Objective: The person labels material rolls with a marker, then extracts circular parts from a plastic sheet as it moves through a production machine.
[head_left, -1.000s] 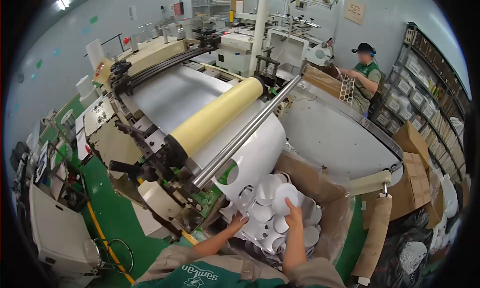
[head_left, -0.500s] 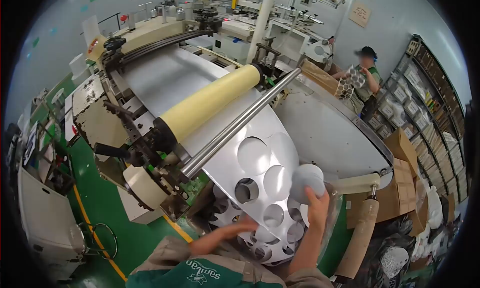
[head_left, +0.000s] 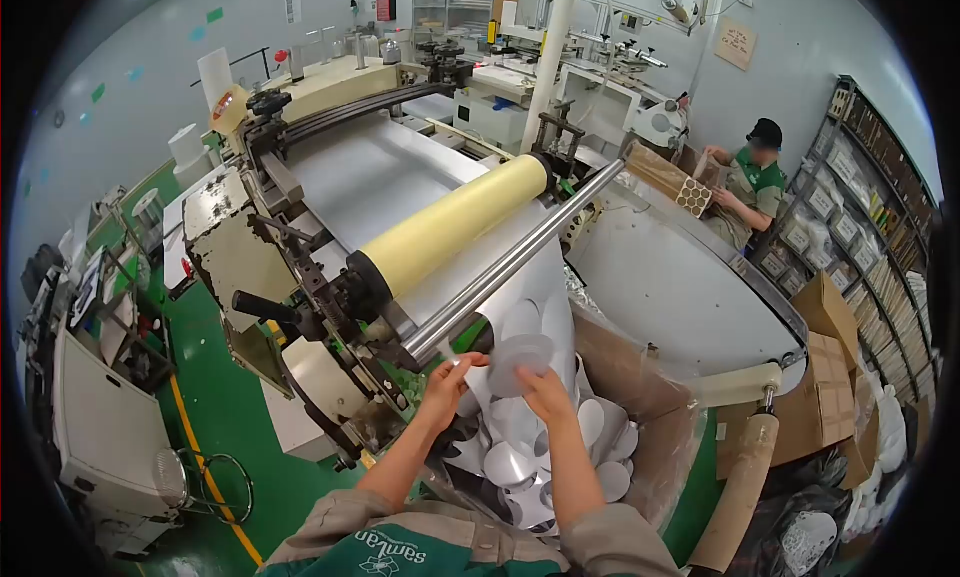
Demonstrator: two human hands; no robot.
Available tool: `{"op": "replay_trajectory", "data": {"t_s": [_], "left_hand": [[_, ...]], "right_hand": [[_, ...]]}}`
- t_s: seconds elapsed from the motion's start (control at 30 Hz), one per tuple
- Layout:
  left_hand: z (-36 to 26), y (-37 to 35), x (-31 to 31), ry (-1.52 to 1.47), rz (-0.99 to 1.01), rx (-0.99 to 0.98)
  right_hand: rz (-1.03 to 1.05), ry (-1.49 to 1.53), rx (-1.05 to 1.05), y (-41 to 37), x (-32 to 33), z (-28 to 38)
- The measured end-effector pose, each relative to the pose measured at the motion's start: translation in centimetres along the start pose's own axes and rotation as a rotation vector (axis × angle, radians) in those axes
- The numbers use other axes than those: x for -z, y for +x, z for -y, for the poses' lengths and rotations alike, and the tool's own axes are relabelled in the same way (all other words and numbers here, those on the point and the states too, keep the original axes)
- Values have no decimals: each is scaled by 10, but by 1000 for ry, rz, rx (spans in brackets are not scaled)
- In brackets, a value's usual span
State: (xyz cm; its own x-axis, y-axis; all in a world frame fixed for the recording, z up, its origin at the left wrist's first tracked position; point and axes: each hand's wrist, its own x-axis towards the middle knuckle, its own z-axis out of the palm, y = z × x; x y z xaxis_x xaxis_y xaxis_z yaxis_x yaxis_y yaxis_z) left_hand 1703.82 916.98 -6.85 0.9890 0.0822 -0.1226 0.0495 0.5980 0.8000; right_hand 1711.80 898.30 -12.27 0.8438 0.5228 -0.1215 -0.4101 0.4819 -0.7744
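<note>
My right hand (head_left: 546,395) is closed on a round white disc (head_left: 522,354), held in front of the hanging sheet. My left hand (head_left: 446,388) is closed in a pinch at the left edge of the shiny white sheet (head_left: 545,289), which comes down from under the steel bar (head_left: 520,262). Below both hands stands a large cardboard box (head_left: 635,382) lined with clear plastic. Loose cut discs (head_left: 510,464) lie heaped in it, partly hidden by my forearms.
A machine with a yellow roller (head_left: 455,222) stands ahead. To the right are a smooth grey panel (head_left: 660,267), a cardboard tube (head_left: 735,492) and an open carton (head_left: 825,377). Another person (head_left: 755,182) works at the back right near shelves (head_left: 850,197). A round-framed stool (head_left: 215,487) stands left.
My left hand has risen from low over the box to the sheet's edge. My right hand has moved left with the disc. The perforated part of the sheet no longer shows spread out; loose discs show below.
</note>
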Motion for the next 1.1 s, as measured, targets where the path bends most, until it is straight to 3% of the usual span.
{"op": "replay_trajectory", "data": {"t_s": [0.1,0.2,0.3,0.37,0.5,0.57,0.63,0.7,0.83,0.9,1.03,1.1], "left_hand": [[2,3,-4,130,-146,-91],[-4,17,17,70,-234,-121],[-19,21,1,-82,-331,-270],[-8,39,11,-33,-384,-410],[-10,35,9,-158,-234,-303],[-18,23,-1,-219,-238,-201],[-17,22,-3,-222,-237,-251],[-22,14,-7,-152,-220,-180],[-26,8,-14,-87,-204,-189],[-27,15,-8,-16,-269,-244],[-38,19,-15,-97,-329,-395],[1,48,26,-4,-400,-416]], "right_hand": [[-275,463,48,-38,58,-22],[-411,363,190,-73,79,-13],[-299,-14,326,-60,31,33],[-197,-244,237,-43,-30,70],[89,-728,181,16,-100,85],[246,-593,159,38,-107,66],[104,-515,173,40,-94,50],[-54,-428,129,42,-41,22],[-300,551,153,-6,70,-18],[-418,505,237,-40,79,-8],[-222,86,353,-23,6,45],[-160,-176,244,-6,-54,73]]}}
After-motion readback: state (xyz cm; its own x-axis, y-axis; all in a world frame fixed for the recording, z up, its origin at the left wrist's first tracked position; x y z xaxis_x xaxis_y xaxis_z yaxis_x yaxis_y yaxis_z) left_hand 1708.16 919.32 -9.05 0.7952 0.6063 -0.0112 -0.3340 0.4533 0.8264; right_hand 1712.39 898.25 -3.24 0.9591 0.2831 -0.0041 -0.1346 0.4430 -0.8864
